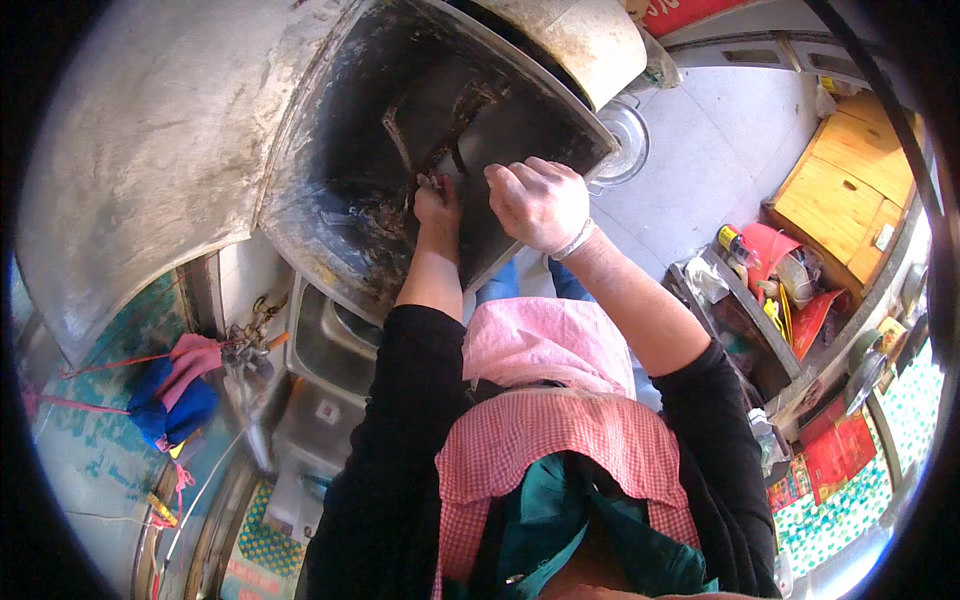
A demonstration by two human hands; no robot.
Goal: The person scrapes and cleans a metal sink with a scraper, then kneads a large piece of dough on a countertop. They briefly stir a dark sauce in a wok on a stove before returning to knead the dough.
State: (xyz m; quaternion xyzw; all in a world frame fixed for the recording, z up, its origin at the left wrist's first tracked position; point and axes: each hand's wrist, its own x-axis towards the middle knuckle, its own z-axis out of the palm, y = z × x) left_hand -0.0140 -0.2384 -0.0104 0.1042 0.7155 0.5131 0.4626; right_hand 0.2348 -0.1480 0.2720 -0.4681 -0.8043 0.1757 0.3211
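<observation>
A large dark metal basin or box [517,127], grimy and stained inside, lies open before me. My left hand [437,201] is over its inside with curled fingers, close against dark streaks or thin dark pieces [454,135]; whether it grips one of them is unclear. To the right, my right hand [538,204] is held as a loose fist near the basin's right edge, with a pale bracelet [576,240] at the wrist. Nothing shows in its fingers, though the palm is hidden. The two hands are apart.
A curved, stained metal sheet [157,135] adjoins the basin at left. Below it are a steel sink [322,337] and a blue-and-pink cloth [180,390] near cords. A round metal lid or pan [626,142], a cluttered shelf [757,315] and a wooden cabinet [840,187] are at right.
</observation>
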